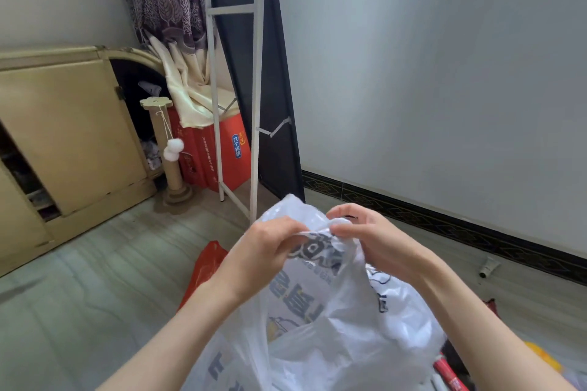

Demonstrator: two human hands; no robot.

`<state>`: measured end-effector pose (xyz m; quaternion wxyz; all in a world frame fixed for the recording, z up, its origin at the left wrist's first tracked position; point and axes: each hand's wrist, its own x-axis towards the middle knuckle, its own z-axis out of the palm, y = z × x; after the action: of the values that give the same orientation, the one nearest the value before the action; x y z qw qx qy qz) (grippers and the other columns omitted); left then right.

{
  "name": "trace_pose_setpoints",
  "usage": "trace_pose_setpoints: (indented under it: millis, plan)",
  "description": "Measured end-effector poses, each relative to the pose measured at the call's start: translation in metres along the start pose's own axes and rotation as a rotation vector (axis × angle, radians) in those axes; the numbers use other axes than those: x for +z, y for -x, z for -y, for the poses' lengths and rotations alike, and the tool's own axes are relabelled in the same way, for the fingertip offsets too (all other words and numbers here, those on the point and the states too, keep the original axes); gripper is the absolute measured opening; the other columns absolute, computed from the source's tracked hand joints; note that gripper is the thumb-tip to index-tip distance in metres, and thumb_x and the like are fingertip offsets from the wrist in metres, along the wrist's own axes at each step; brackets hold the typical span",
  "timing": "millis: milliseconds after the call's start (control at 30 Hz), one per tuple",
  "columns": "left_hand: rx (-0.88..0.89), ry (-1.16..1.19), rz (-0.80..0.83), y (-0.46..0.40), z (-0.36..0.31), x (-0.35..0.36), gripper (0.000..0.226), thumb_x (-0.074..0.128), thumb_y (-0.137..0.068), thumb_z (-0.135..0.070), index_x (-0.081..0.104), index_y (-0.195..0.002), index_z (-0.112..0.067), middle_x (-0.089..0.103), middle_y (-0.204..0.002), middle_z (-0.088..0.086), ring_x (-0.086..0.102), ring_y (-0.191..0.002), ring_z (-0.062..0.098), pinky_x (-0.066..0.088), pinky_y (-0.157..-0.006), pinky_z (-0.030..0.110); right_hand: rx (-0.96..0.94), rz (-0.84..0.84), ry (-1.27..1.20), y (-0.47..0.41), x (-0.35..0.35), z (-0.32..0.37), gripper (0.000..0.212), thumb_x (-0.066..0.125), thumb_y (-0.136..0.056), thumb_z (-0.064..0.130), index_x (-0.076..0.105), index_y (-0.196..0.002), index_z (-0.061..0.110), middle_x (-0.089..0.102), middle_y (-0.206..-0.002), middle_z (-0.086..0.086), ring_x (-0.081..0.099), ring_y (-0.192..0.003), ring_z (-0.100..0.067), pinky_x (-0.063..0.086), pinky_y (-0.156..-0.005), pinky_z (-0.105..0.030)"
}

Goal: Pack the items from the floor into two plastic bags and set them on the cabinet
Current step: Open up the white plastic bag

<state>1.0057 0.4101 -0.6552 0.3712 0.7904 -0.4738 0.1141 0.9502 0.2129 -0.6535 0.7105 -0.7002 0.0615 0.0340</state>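
Pinching the white plastic bag [333, 320] top between left hand [270, 246] and right hand [365, 232]

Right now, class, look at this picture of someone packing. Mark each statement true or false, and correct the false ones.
1. Both hands pinch the white plastic bag at its top. True: left hand and right hand hold its upper edge.
2. An orange-red bag lies on the floor left of the white one. True.
3. The white bag already sits on the cabinet. False: it is held above the floor.
4. The small tube by the wall is inside the white bag. False: it lies on the floor near the baseboard.
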Motion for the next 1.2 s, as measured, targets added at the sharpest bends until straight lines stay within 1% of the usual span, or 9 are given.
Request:
trace_pose_setpoints:
  millis: [167,367,467,567,700,833,933,1067,1200]
  plan:
    - [-0.226,0.095,-0.110,0.000,0.004,-0.006,0.009,0.065,-0.084,-0.010,0.073,-0.080,-0.009,0.064,-0.065,-0.013,0.057,-0.063,-0.007,0.039,-0.060,0.005,-0.056,-0.278,0.650,-0.001,-0.010,-0.010,0.007,0.071,-0.076,0.019,0.067,-0.076,0.025,0.070,-0.079,-0.001,0.062,-0.073,-0.014,0.047,-0.069,-0.028]
    - [-0.490,-0.044,-0.350,-0.003,0.014,-0.012,0.045,0.053,-0.091,-0.031,0.048,-0.056,-0.003,0.044,-0.050,0.002,0.042,-0.055,0.020,0.033,-0.056,0.034,-0.304,-0.786,0.642,0.001,-0.001,0.001,0.008,0.061,-0.083,0.013,0.068,-0.081,0.017,0.069,-0.083,-0.004,0.062,-0.079,-0.018,0.042,-0.071,-0.020]
    - [-0.544,-0.047,-0.361,-0.004,0.012,-0.010,0.048,0.052,-0.092,-0.033,0.040,-0.054,-0.005,0.036,-0.048,0.001,0.035,-0.054,0.021,0.027,-0.052,0.031,-0.520,-0.688,0.604,0.007,0.044,0.004,0.011,0.063,-0.082,0.013,0.062,-0.092,0.018,0.061,-0.086,0.002,0.058,-0.072,-0.001,0.039,-0.066,-0.004]
    - [-0.540,0.083,-0.365,-0.005,0.008,-0.012,0.048,0.050,-0.092,-0.034,0.044,-0.058,0.000,0.042,-0.052,0.008,0.037,-0.055,0.019,0.030,-0.051,0.027,-0.521,-0.481,0.680,0.007,0.077,-0.010,0.033,0.064,-0.082,0.012,0.054,-0.113,0.016,0.051,-0.104,0.006,0.055,-0.092,-0.007,0.042,-0.086,-0.013]
    - [-0.458,0.331,-0.260,-0.003,0.004,-0.022,0.052,0.047,-0.087,-0.045,0.061,-0.077,0.003,0.062,-0.075,0.027,0.058,-0.068,0.037,0.050,-0.066,0.046,-0.552,-0.491,0.771,0.000,0.068,-0.013,0.046,0.064,-0.082,0.011,0.049,-0.125,0.008,0.049,-0.127,-0.005,0.044,-0.121,-0.018,0.031,-0.106,-0.026]
    - [-0.419,0.495,-0.175,0.000,-0.002,-0.032,0.034,0.049,-0.083,-0.044,0.066,-0.062,-0.024,0.056,-0.050,-0.012,0.050,-0.047,-0.002,0.040,-0.049,0.012,-0.544,-0.477,1.048,0.000,0.048,-0.013,0.061,0.070,-0.077,0.030,0.046,-0.131,0.013,0.047,-0.136,-0.004,0.041,-0.128,-0.023,0.036,-0.103,-0.047]
    - [-0.426,0.511,-0.171,0.003,0.003,-0.038,0.035,0.051,-0.079,-0.049,0.068,-0.068,-0.020,0.051,-0.052,-0.006,0.042,-0.049,0.006,0.036,-0.050,0.016,-0.621,-0.488,1.254,0.002,0.037,-0.013,0.057,0.080,-0.066,0.032,0.061,-0.117,0.016,0.062,-0.118,-0.003,0.057,-0.111,-0.027,0.045,-0.086,-0.053]
    - [-0.432,0.556,-0.250,0.006,0.014,-0.046,0.034,0.053,-0.081,-0.040,0.066,-0.070,-0.011,0.051,-0.046,-0.010,0.042,-0.044,0.000,0.037,-0.047,0.010,-0.825,-0.534,1.186,-0.001,0.028,-0.010,0.006,0.071,-0.074,0.019,0.068,-0.077,0.015,0.068,-0.080,0.003,0.064,-0.078,-0.025,0.044,-0.075,-0.038]
    - [-0.417,0.200,-0.254,0.014,0.039,-0.053,0.019,0.059,-0.086,-0.024,0.066,-0.069,-0.029,0.063,-0.057,-0.014,0.053,-0.056,-0.001,0.043,-0.058,0.015,-0.767,-0.488,1.012,0.002,0.020,-0.004,0.012,0.063,-0.079,0.021,0.062,-0.072,0.011,0.062,-0.071,0.004,0.055,-0.072,-0.014,0.031,-0.073,-0.019]
